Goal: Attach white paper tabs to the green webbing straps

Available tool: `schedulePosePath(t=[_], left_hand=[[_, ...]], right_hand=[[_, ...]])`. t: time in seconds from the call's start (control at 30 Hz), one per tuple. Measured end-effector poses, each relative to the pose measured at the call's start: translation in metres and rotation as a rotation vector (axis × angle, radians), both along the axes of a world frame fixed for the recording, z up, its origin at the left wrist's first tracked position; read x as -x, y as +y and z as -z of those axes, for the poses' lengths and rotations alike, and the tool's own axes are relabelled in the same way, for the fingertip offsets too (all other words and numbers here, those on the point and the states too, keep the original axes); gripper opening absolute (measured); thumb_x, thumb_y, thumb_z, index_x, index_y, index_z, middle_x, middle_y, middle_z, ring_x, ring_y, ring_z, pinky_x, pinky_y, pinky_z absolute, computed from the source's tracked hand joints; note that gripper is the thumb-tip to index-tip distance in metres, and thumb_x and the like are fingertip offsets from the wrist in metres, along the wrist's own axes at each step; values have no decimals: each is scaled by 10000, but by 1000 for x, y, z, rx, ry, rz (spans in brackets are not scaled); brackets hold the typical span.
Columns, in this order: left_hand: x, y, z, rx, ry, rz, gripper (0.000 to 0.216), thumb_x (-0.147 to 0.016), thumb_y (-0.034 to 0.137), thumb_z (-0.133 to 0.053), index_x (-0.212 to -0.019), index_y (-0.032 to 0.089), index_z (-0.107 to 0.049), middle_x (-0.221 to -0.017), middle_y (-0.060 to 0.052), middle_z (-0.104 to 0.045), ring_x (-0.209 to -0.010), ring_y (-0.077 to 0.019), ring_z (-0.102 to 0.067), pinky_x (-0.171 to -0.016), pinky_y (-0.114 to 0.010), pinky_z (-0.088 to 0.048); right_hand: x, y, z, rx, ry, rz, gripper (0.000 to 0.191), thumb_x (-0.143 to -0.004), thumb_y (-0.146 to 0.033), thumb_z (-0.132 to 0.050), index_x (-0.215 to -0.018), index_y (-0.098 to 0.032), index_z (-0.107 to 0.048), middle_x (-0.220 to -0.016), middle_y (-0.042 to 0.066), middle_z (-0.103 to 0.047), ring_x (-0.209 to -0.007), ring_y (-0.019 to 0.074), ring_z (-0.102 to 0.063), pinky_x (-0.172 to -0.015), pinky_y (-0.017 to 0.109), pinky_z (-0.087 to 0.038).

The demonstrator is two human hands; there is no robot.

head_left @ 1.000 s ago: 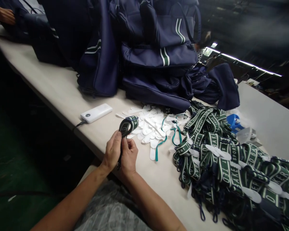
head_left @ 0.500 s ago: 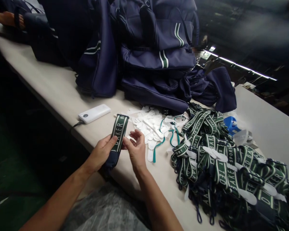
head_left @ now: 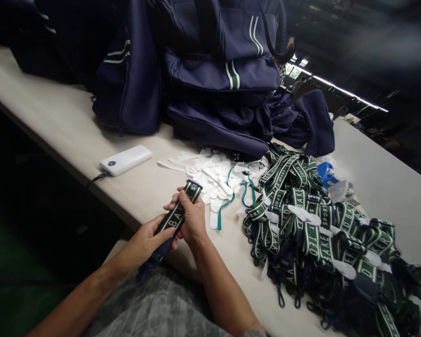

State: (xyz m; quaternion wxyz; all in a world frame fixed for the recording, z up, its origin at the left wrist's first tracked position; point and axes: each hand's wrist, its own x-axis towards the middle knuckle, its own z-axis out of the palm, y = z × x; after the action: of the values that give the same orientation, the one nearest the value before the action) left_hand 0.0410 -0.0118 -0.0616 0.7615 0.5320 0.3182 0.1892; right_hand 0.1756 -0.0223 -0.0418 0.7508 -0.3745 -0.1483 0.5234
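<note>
A folded dark green strap (head_left: 176,216) with white lettering and pale edge stripes is between my two hands, tilted up and to the right over the table's front edge. My left hand (head_left: 145,241) grips its lower part, thumb lying across the face. Nearer its top end, my right hand (head_left: 193,217) is closed round it with the thumb on the front. Its dark lower end hangs below my left hand. Just beyond my right hand lies a heap of white paper strips (head_left: 214,175), with a teal ribbon (head_left: 223,206) beside it.
A large pile of similar straps (head_left: 323,234) covers the right side of the table. Navy bags (head_left: 221,75) are stacked at the back. A white power bank (head_left: 126,160) with a cable lies at left. A blue plastic object (head_left: 325,174) sits behind the straps.
My right hand has closed round the strap's upper part, where before it was beside it with fingers apart. The strap has tilted further right. The whole view has shifted slightly.
</note>
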Motion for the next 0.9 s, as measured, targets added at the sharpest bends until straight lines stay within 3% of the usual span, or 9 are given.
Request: schedulePosePath(t=[0.17,0.3,0.37,0.5,0.6,0.7,0.77,0.9], left_hand=[[2,-17,10,196,-62,37,398,-851,480,-705,-1142,241,-577,-801,-26,-655,-582,-126,-552,-536,-208,-449],[-5,-29,25,14,60,-71,433,-844,587,-656,-1040,203,-626,-727,-39,-656,-563,-146,-554,-503,-212,-432],[-2,-26,30,-125,128,-104,469,-844,628,-623,-1021,194,-647,-639,-24,-630,-550,-159,-546,-501,-220,-427],[25,-4,22,-247,252,-183,531,-804,678,-634,-992,183,-673,-643,-20,-651,-577,-160,-567,-526,-205,-441],[50,16,7,-261,288,-317,555,-790,706,-627,-964,182,-681,-674,-22,-665,-594,-148,-573,-514,-181,-438],[63,23,1,-242,274,-387,541,-794,695,-630,-951,180,-679,-666,-28,-660,-581,-142,-564,-500,-175,-436],[65,21,6,-209,237,-381,544,-799,685,-633,-968,170,-675,-672,-38,-665,-578,-145,-564,-512,-185,-451],[63,15,24,-231,196,-308,509,-860,643,-598,-1007,160,-662,-701,-47,-670,-595,-142,-564,-550,-195,-465]], right_hand=[[-1,-9,22,52,405,-78,288,-772,-355,-811,-787,-180,-583,-567,-81,-440,-477,59,-406,-522,199,-467],[-1,-14,32,182,384,50,310,-774,-362,-810,-757,-182,-558,-541,-82,-437,-452,60,-397,-484,192,-435],[-5,-18,29,209,188,47,354,-739,-430,-825,-810,-179,-585,-593,-47,-547,-497,93,-507,-549,241,-498],[-40,-27,20,168,-480,-115,399,-796,-483,-741,-1015,-156,-674,-835,50,-710,-753,188,-669,-753,335,-558],[-84,-30,19,312,-1056,33,277,-840,-296,-683,-1083,-166,-705,-1024,92,-712,-951,236,-658,-872,384,-536],[-118,-27,27,440,-1581,-16,390,-784,-120,-692,-1163,-208,-716,-1256,111,-631,-1188,292,-563,-1020,437,-463],[-129,-23,33,430,-1726,-90,417,-778,-109,-712,-1177,-232,-722,-1300,108,-595,-1234,299,-535,-1048,428,-442],[-130,-16,45,338,-1815,-105,243,-871,-209,-670,-1097,-241,-754,-1195,90,-612,-1063,241,-623,-939,339,-493]])
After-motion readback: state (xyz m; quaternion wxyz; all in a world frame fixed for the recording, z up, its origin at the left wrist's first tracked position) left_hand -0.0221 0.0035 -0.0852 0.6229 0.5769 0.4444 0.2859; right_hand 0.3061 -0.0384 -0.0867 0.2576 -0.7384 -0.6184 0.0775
